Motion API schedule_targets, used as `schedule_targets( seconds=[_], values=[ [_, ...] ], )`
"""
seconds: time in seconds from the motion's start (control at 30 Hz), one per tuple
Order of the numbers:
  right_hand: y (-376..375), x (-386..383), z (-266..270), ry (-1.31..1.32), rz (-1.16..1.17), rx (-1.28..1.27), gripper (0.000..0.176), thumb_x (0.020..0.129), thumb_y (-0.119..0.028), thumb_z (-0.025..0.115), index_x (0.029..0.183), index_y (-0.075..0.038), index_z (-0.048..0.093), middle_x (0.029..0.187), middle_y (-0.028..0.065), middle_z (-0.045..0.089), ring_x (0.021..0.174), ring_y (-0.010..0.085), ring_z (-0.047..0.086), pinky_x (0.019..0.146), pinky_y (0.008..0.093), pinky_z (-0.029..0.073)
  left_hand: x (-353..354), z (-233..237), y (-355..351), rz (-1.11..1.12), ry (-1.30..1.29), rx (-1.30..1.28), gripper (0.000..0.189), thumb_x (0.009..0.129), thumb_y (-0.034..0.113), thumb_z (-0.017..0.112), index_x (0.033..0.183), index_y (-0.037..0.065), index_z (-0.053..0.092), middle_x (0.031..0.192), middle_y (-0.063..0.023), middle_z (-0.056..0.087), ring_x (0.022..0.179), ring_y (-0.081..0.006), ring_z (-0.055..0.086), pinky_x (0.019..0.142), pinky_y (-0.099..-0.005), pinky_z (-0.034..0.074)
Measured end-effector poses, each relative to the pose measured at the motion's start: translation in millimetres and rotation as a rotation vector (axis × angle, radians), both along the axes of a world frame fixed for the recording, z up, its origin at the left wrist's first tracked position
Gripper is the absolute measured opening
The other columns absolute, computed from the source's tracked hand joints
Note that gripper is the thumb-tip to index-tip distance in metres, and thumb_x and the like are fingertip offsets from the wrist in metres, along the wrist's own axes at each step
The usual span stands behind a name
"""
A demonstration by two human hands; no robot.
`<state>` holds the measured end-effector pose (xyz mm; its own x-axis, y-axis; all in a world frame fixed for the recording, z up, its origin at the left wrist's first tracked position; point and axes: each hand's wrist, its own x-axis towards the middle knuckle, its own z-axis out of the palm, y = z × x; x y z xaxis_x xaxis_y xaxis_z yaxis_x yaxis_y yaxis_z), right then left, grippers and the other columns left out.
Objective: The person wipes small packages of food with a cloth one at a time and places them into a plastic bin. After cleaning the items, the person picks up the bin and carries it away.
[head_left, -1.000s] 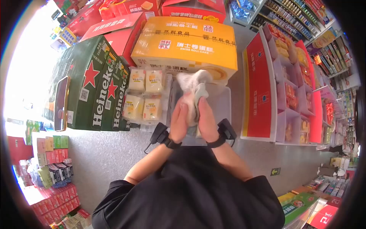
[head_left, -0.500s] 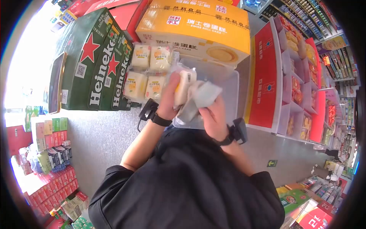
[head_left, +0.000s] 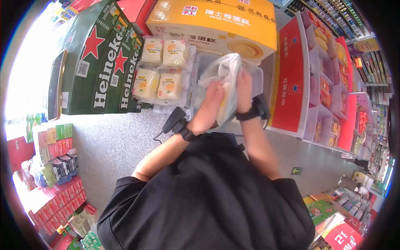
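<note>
Over a clear plastic bin (head_left: 257, 85), my left hand (head_left: 210, 106) holds a wrapped cake packet (head_left: 225, 98), partly covered by a whitish cloth (head_left: 229, 66). My right hand (head_left: 245, 89) presses the cloth against the packet's right side, its fingers partly hidden by the cloth. Several wrapped cake packets (head_left: 170, 85) lie in two rows just left of the bin, on top of more clear wrapping.
A yellow swiss roll carton (head_left: 212, 21) stands behind the bin. Green Heineken boxes (head_left: 100, 62) are at the left. To the right is a red-fronted snack display (head_left: 289, 79) with divided compartments. Stacked red boxes (head_left: 58, 200) sit at the lower left.
Both hands have moved: the left to the right, the right slightly up. The cloth has shifted up and now wraps over the packet, which has moved right with my left hand.
</note>
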<state>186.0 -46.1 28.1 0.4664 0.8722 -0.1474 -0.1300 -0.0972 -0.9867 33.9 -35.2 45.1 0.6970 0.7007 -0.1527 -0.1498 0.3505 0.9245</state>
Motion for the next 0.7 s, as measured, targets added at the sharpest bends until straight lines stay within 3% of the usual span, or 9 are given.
schedule_targets(
  seconds=[0.1,0.13,0.17,0.23,0.33,0.43,0.47,0.63,0.7],
  values=[
    [-7.0,7.1,-10.5,0.591,0.019,0.194,0.037,0.104,-0.034,0.046,0.121,-0.005,0.060,0.112,0.0050,0.065,0.100,0.0161,0.061,0.089,0.0309,0.049,2.5,2.7,-7.3,0.103,0.045,0.208,0.040,0.107,0.026,0.038,0.139,0.001,0.039,0.131,-0.0113,0.048,0.122,-0.0182,0.044,0.108,-0.0324,0.034],
    [-16.7,-0.1,0.4,0.688,-0.006,0.197,0.045,0.104,-0.042,0.043,0.132,-0.008,0.055,0.122,0.0055,0.062,0.110,0.0176,0.060,0.097,0.0342,0.049,3.0,4.2,-4.9,0.166,0.075,0.235,0.040,0.107,0.026,0.038,0.138,0.001,0.039,0.131,-0.0119,0.048,0.122,-0.0187,0.044,0.108,-0.0327,0.034],
    [-30.0,-7.0,8.8,0.567,0.008,0.196,0.053,0.103,-0.046,0.042,0.141,-0.008,0.048,0.133,0.0070,0.057,0.121,0.0209,0.056,0.105,0.0368,0.045,3.5,4.6,-1.9,0.232,0.106,0.261,0.040,0.107,0.026,0.038,0.138,0.000,0.040,0.131,-0.0125,0.048,0.123,-0.0192,0.044,0.108,-0.0329,0.033],
    [-44.9,-22.9,23.2,0.786,0.066,0.268,0.054,0.103,-0.037,0.047,0.147,-0.005,0.040,0.140,0.0084,0.052,0.129,0.0222,0.050,0.111,0.0373,0.039,0.9,-9.2,13.3,0.302,0.089,0.285,0.046,0.108,0.032,0.032,0.138,0.000,0.042,0.134,-0.0158,0.047,0.127,-0.0238,0.043,0.111,-0.0343,0.031],
    [-46.0,-66.4,19.0,0.150,0.067,0.214,0.053,0.102,-0.020,0.050,0.149,-0.001,0.033,0.143,0.0107,0.048,0.132,0.0220,0.046,0.113,0.0360,0.035,-1.0,-7.8,19.6,0.304,0.144,0.456,0.057,0.109,0.041,0.023,0.146,0.001,0.041,0.135,-0.0172,0.045,0.129,-0.0286,0.041,0.115,-0.0357,0.026],
    [-34.0,-69.6,13.3,0.021,0.041,0.216,0.054,0.099,-0.008,0.049,0.149,0.002,0.029,0.145,0.0128,0.045,0.133,0.0213,0.043,0.112,0.0339,0.034,1.0,0.3,11.0,0.270,0.077,0.392,0.057,0.109,0.041,0.022,0.151,0.004,0.037,0.132,-0.0166,0.045,0.128,-0.0284,0.041,0.114,-0.0351,0.026],
    [-26.2,-60.3,9.1,-0.030,-0.010,0.183,0.046,0.099,-0.009,0.048,0.143,0.003,0.037,0.137,0.0141,0.052,0.125,0.0210,0.050,0.106,0.0331,0.040,4.1,-15.8,13.7,0.226,-0.050,0.262,0.058,0.109,0.042,0.024,0.153,0.006,0.035,0.134,-0.0157,0.043,0.127,-0.0278,0.041,0.113,-0.0344,0.028],
    [-10.3,-30.3,-2.9,0.001,-0.055,0.010,0.031,0.103,-0.019,0.044,0.122,0.002,0.057,0.112,0.0117,0.066,0.103,0.0190,0.061,0.090,0.0337,0.048,3.8,-1.2,-0.8,0.192,0.286,0.159,0.051,0.108,0.035,0.030,0.148,0.005,0.042,0.134,-0.0224,0.039,0.126,-0.0272,0.042,0.110,-0.0350,0.031],
    [-7.0,-18.7,-7.6,0.072,-0.074,-0.105,0.035,0.105,-0.023,0.041,0.119,0.002,0.060,0.108,0.0110,0.067,0.100,0.0189,0.062,0.090,0.0322,0.048,1.0,-21.1,-3.1,0.201,0.420,0.668,0.047,0.107,0.030,0.034,0.147,0.005,0.042,0.131,-0.0241,0.040,0.125,-0.0279,0.043,0.108,-0.0359,0.033]
  ],
)
